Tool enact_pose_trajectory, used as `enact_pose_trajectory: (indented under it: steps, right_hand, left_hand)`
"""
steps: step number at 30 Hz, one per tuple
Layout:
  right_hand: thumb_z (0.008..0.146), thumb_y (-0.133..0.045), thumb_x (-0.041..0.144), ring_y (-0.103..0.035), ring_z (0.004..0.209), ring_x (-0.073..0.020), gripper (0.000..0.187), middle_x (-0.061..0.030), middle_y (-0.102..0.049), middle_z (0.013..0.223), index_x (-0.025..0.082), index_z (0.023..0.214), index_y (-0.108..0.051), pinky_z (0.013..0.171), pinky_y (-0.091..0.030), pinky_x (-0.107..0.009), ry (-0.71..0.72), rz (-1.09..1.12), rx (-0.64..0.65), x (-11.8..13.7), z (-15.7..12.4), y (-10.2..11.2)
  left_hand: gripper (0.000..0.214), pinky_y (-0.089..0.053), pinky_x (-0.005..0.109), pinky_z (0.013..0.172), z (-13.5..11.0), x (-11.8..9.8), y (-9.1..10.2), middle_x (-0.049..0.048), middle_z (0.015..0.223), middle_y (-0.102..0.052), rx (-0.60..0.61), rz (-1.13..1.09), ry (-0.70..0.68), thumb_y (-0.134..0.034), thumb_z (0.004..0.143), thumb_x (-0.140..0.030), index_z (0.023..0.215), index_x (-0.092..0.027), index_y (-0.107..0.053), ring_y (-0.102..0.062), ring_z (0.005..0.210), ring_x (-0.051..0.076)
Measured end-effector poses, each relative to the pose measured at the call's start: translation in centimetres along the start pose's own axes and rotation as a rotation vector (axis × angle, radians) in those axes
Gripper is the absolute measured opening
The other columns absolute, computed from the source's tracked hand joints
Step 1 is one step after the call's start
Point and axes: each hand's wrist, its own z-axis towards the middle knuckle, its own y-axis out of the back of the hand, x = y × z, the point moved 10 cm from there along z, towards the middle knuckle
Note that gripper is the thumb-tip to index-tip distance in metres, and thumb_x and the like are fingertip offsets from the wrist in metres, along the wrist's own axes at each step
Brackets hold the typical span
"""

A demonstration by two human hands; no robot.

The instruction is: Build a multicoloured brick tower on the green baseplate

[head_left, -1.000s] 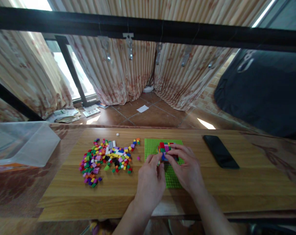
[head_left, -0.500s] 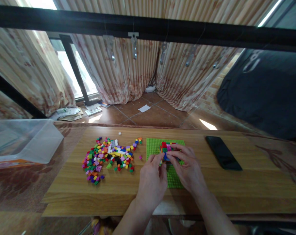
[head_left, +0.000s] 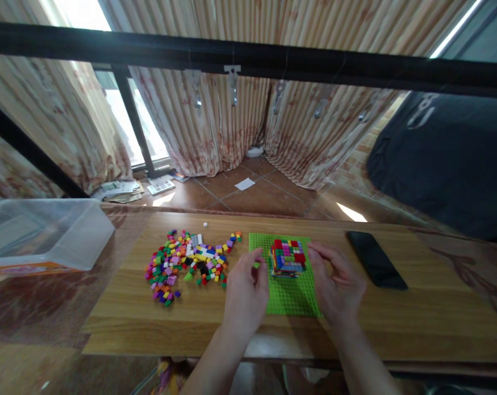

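A small block-shaped build of many-coloured toy bricks (head_left: 288, 258) stands on the green baseplate (head_left: 292, 302). Red, pink, yellow and white pieces show on its top, with blue and grey along the near side. My left hand (head_left: 247, 288) is left of the build, over the plate's left edge, its fingers bent and slightly apart. On the other side, my right hand (head_left: 338, 282) hovers by the plate's right edge, fingers curled loosely with thumb and forefinger towards the build. Neither hand touches the build, and I see no brick in either.
Loose bricks (head_left: 186, 260) lie spread on the wooden table (head_left: 207, 329) to the left. A lone white brick (head_left: 205, 224) sits near the far edge. A black phone (head_left: 376, 259) lies on the right. A clear plastic bin (head_left: 79, 236) stands at far left.
Both hands have come off the brick build and moved apart, left hand leftwards and right hand rightwards. The build's top is now uncovered. The camera view has shifted slightly.
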Motion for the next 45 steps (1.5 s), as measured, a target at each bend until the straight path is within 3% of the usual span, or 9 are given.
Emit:
enact_pose_trajectory:
  steps: [2, 5, 11, 14, 19, 25, 33, 38, 45]
  right_hand:
    - [0.087, -0.063, 0.024, -0.067, 0.081, -0.0183, 0.010, -0.0029, -0.072, 0.087, 0.022, 0.088, -0.073, 0.077, -0.053, -0.034, 0.000, 0.007, -0.035, 0.7, -0.2, 0.2]
    - [0.086, -0.064, 0.019, -0.067, 0.079, -0.0162, 0.010, -0.0018, -0.072, 0.086, 0.022, 0.090, -0.072, 0.074, -0.053, -0.029, 0.038, 0.032, 0.027, 2.3, -1.3, -1.0]
    - [0.089, -0.058, 0.013, -0.067, 0.081, -0.0138, 0.017, -0.0012, -0.072, 0.087, 0.023, 0.096, -0.069, 0.076, -0.052, -0.025, 0.145, 0.080, 0.446, 5.8, -5.8, -7.4]
    - [0.091, -0.054, 0.014, -0.066, 0.084, -0.0161, 0.016, -0.0031, -0.071, 0.089, 0.022, 0.095, -0.068, 0.077, -0.051, -0.028, 0.103, -0.004, 0.615, 5.3, -8.0, -10.5]
    - [0.089, -0.057, 0.016, -0.064, 0.091, -0.0210, 0.013, -0.0050, -0.070, 0.095, 0.020, 0.097, -0.067, 0.083, -0.050, -0.034, 0.057, -0.156, 0.737, 4.1, -9.6, -13.3]
    - [0.092, -0.052, 0.017, -0.064, 0.091, -0.0209, 0.017, -0.0064, -0.070, 0.096, 0.019, 0.098, -0.067, 0.084, -0.049, -0.034, 0.063, -0.173, 0.712, 3.4, -9.2, -14.3]
    - [0.093, -0.049, 0.017, -0.062, 0.093, -0.0208, 0.021, -0.0074, -0.070, 0.097, 0.018, 0.100, -0.068, 0.085, -0.048, -0.034, 0.075, -0.219, 0.707, 2.3, -7.5, -16.5]
    - [0.092, -0.053, 0.023, -0.059, 0.100, -0.0238, 0.021, -0.0094, -0.068, 0.102, 0.018, 0.105, -0.068, 0.088, -0.046, -0.037, 0.120, -0.301, 0.731, 3.0, -7.2, -18.8]
    - [0.087, -0.060, 0.024, -0.057, 0.091, -0.0246, 0.010, -0.0090, -0.067, 0.092, 0.020, 0.089, -0.069, 0.082, -0.044, -0.037, 0.098, -0.336, 0.681, 3.2, -7.3, -19.8]
  left_hand:
    - [0.026, -0.048, 0.027, 0.064, 0.4, 0.5, 1.3, 0.0064, 0.092, -0.069, -0.089, -0.186, 0.059, -0.054, 0.085, -0.020, 0.108, -0.017, -0.067, -0.060, 0.070, 0.014]
    - [0.021, -0.045, 0.022, 0.056, 0.9, 1.2, 4.0, 0.0029, 0.079, -0.068, -0.257, -0.423, 0.132, -0.061, 0.080, -0.022, 0.097, -0.016, -0.070, -0.056, 0.061, 0.011]
    - [0.020, -0.041, 0.014, 0.048, 1.0, 4.3, 9.1, -0.0009, 0.067, -0.065, -0.512, -0.893, 0.316, -0.069, 0.071, -0.016, 0.090, -0.012, -0.069, -0.052, 0.049, 0.004]
    - [0.014, -0.040, 0.011, 0.046, 0.8, 5.6, 10.3, -0.0031, 0.063, -0.061, -0.565, -1.049, 0.412, -0.061, 0.075, -0.008, 0.087, -0.011, -0.067, -0.049, 0.045, 0.001]
    - [0.013, -0.040, 0.009, 0.044, 0.6, 5.6, 10.7, -0.0037, 0.061, -0.058, -0.556, -1.094, 0.460, -0.053, 0.082, -0.004, 0.083, -0.010, -0.064, -0.047, 0.042, 0.000]
    - [0.014, -0.040, 0.009, 0.043, 0.2, 5.8, 12.0, -0.0038, 0.062, -0.058, -0.617, -1.095, 0.440, -0.053, 0.082, -0.003, 0.085, -0.011, -0.065, -0.046, 0.042, 0.000]
    - [0.015, -0.042, 0.010, 0.044, -0.3, 5.8, 12.7, -0.0030, 0.065, -0.058, -0.604, -1.117, 0.475, -0.051, 0.085, -0.003, 0.089, -0.009, -0.064, -0.045, 0.043, 0.000]
    - [0.014, -0.040, 0.010, 0.043, -0.2, 5.8, 12.8, -0.0032, 0.066, -0.058, -0.532, -1.136, 0.458, -0.055, 0.081, -0.004, 0.091, -0.010, -0.064, -0.045, 0.044, 0.000]
    - [0.015, -0.041, 0.013, 0.045, -0.3, 5.7, 12.5, -0.0027, 0.067, -0.059, -0.468, -1.128, 0.462, -0.062, 0.075, -0.008, 0.090, -0.011, -0.066, -0.047, 0.045, 0.001]
